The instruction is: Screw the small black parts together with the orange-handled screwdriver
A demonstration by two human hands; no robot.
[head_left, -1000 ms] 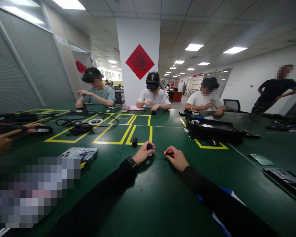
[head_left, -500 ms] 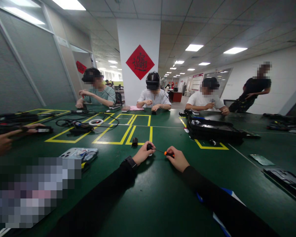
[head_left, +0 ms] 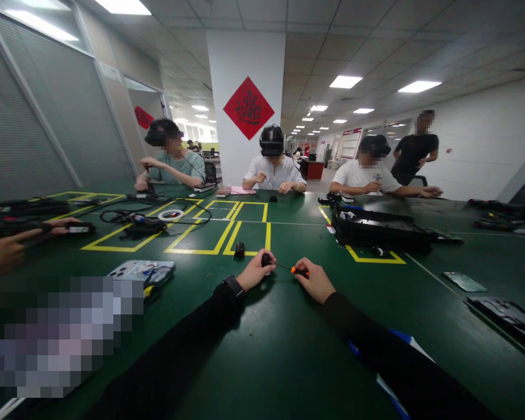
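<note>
My left hand [head_left: 254, 273] is closed around a small dark round part [head_left: 266, 259], its exact kind too small to tell. In my right hand [head_left: 317, 282] is a screwdriver [head_left: 301, 272] with an orange and black handle, gripped between thumb and fingers. Its thin shaft points left, and the tip reaches the part in my left hand; whether it sits in a screw is hidden. Both hands are low over the green table [head_left: 284, 356]. Just beyond my left hand stands a small black cylindrical piece [head_left: 239, 250].
A black open case [head_left: 380, 227] lies at the right rear. Yellow tape [head_left: 196, 252] marks the table. Cables and a white ring [head_left: 170, 215] lie at left; a clear-bagged item [head_left: 142, 270] is nearer. Co-workers sit opposite, and another person's hand [head_left: 4, 254] reaches in from the left.
My hands and the screwdriver stay almost in place. Opposite, the middle co-worker's hands have moved apart, and the right one has stretched an arm outward. The standing person has moved left.
</note>
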